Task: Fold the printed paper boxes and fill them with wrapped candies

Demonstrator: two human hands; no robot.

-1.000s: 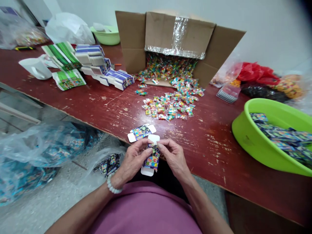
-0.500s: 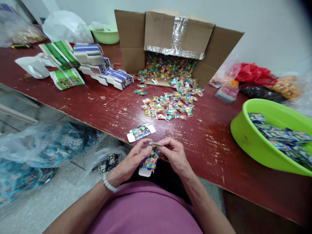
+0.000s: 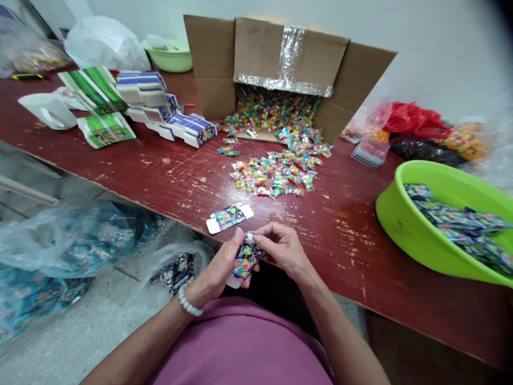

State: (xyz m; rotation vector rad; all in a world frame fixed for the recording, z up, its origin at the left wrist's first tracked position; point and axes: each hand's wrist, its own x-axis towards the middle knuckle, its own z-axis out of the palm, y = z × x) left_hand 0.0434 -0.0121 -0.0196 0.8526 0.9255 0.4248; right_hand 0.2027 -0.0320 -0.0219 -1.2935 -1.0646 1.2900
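Observation:
A small printed candy box [image 3: 246, 261], dark with bright cartoon patterns, is held low at the table's front edge. My left hand [image 3: 225, 263], with a beaded bracelet on its wrist, wraps around the box from the left and below. At the box's upper end, the fingers of my right hand [image 3: 280, 247] pinch its white flap. A white flap also sticks out at the bottom end. Just beyond my hands, another flattened box [image 3: 230, 218] of the same print lies on the table. Farther off is a spread of wrapped candies [image 3: 274, 176].
A cardboard carton [image 3: 288, 53] on its side spills candies. Left stand stacks of flat boxes [image 3: 148, 101] and a white mug [image 3: 50, 111]. A green basin [image 3: 404, 230] at right holds printed packets. Plastic bags [image 3: 100, 235] lie on the floor at left.
My left hand has shifted its grip around the box, its thumb now along the side. The box's top end has turned into view, and my right fingers have moved onto its flap.

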